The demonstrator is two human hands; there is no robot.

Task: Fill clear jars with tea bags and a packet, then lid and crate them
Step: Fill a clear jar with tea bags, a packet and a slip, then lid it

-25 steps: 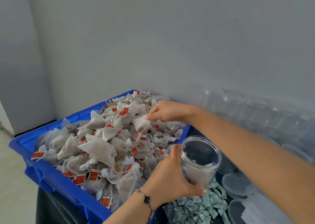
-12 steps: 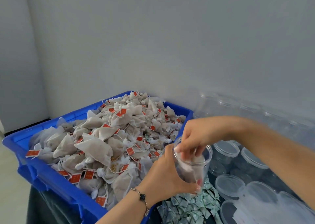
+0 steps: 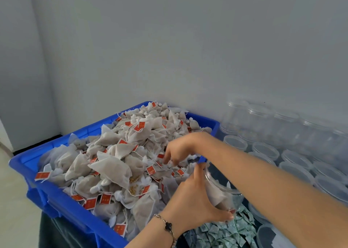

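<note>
- Left hand (image 3: 195,202) grips a clear jar (image 3: 222,193), thumb up by the rim and fingers curled round the lower wall, fingertips showing at the base; a bracelet (image 3: 168,227) with a dark clover charm sits on that wrist.
- Right hand (image 3: 178,148) reaches across from the right, over the near right part of the tea bag heap, fingers bent downward and their tips at or just above the bags; whether they pinch one is blurred and cannot be told.
- Held just outside the right corner of the blue crate (image 3: 62,206), the jar tilts with its open mouth pointing up and toward the heap, its long axis leaning from lower right to upper left.
- Inside the jar lie pale tea bags, with a bit of red tag near the bottom.
- Heaped above the crate's rim are tea bags (image 3: 113,168), beige pouches with strings and red tags.
- Below the jar lies a pile of small green-and-white packets (image 3: 222,234).
- Right of the crate, beyond the forearm, stand rows of empty clear jars (image 3: 265,149), more along the grey wall (image 3: 188,49).
- Round clear lids (image 3: 267,234) lie at the lower right, beside the packets.
</note>
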